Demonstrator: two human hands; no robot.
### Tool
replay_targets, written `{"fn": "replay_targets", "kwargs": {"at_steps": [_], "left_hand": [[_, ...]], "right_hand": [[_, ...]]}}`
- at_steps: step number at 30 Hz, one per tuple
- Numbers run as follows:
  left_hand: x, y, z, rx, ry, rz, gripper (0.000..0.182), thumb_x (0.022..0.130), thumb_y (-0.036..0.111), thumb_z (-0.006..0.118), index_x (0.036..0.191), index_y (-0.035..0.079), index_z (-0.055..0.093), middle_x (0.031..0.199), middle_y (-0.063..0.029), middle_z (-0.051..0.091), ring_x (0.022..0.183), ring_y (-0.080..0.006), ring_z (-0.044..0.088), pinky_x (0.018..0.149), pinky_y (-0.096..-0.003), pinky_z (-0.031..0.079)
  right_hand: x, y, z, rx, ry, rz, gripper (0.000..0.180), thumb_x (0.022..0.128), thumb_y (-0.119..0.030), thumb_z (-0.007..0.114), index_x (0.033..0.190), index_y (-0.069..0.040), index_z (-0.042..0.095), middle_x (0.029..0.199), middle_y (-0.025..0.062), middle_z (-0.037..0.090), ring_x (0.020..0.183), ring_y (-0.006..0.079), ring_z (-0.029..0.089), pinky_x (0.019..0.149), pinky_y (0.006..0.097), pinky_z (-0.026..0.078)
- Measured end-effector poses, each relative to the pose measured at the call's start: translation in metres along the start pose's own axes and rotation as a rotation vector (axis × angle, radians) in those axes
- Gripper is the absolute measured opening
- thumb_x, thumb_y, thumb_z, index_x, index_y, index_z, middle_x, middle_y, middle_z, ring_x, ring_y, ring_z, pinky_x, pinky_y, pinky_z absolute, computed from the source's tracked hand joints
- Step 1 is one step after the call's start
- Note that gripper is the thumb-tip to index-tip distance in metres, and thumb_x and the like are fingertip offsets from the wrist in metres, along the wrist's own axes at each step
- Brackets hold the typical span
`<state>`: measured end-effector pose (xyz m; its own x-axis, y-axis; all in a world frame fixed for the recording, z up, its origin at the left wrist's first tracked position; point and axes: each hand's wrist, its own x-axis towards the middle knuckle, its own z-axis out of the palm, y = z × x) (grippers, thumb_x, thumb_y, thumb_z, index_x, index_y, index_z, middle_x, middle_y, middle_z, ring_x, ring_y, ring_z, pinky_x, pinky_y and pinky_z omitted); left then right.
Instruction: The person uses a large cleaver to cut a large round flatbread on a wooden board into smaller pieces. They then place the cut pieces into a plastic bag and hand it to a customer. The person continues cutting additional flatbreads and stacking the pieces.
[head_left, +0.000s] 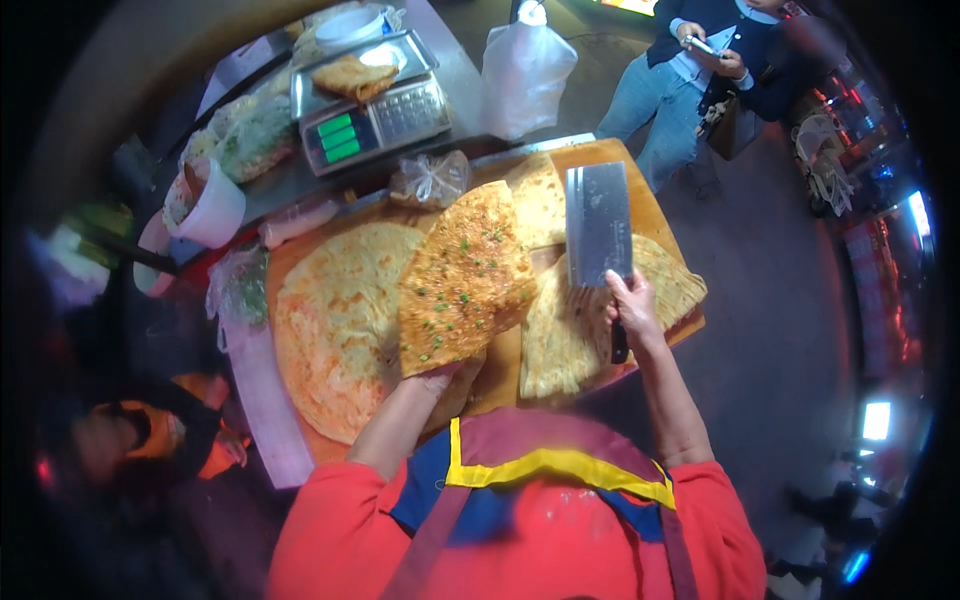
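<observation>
My left hand (441, 376) supports a large wedge of browned flatbread (469, 281) with chopped green onion and sesame on top; the bread hides most of the fingers. In my right hand (635, 300) is a cleaver (600, 225), gripped by its black handle, blade pointing away from me. Below the wedge, at left, a big round flatbread (337, 322) lies on the wooden board (651, 191). Folded pale flatbread pieces (562, 337) lie under and beside the cleaver, and another pale piece (536, 202) sits at the board's far side.
Beyond the board stands a digital scale (375, 120) with a piece of bread (354, 77) on it. A white tub (204, 202) and bagged greens (251, 135) are at left. Plastic bags (529, 79) hang at the far side. A person (675, 82) holding a phone stands at upper right; another (157, 435) is at lower left.
</observation>
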<state>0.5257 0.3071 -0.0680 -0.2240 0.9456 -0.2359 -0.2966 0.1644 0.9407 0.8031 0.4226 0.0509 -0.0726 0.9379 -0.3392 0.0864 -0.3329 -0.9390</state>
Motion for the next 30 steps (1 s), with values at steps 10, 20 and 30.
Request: {"fn": "replay_targets", "kwargs": {"at_steps": [10,20,30], "left_hand": [[-0.03,-0.053,-0.027,0.191,0.043,0.087,0.024,0.094,0.003,0.059,0.117,-0.002,0.063,0.107,-0.0077,0.07,0.099,-0.0106,0.06,0.085,-0.029,0.051],[-0.051,-0.019,0.014,0.847,0.004,0.121,0.06,0.086,0.019,0.063,0.142,0.005,0.043,0.138,-0.0187,0.051,0.126,-0.0313,0.05,0.109,-0.0498,0.038],[-0.057,-0.069,0.02,1.536,0.227,0.416,0.024,0.065,0.007,0.065,0.088,-0.002,0.064,0.098,-0.0213,0.057,0.103,-0.0362,0.049,0.091,-0.0493,0.04]], "right_hand": [[-0.041,0.035,0.035,0.04,-0.136,0.017,0.018,0.096,-0.02,0.065,0.09,-0.006,0.054,0.058,-0.0008,0.047,0.041,0.0084,0.044,0.038,0.0245,0.04],[-0.059,0.067,0.033,0.079,-0.083,-0.016,0.016,0.095,-0.02,0.065,0.094,-0.007,0.054,0.06,-0.0012,0.048,0.042,0.0077,0.043,0.039,0.0239,0.04],[-0.082,0.091,-0.014,0.136,-0.018,0.022,0.015,0.096,-0.017,0.064,0.1,-0.008,0.052,0.064,-0.0022,0.048,0.042,0.0072,0.044,0.038,0.0247,0.04]]}}
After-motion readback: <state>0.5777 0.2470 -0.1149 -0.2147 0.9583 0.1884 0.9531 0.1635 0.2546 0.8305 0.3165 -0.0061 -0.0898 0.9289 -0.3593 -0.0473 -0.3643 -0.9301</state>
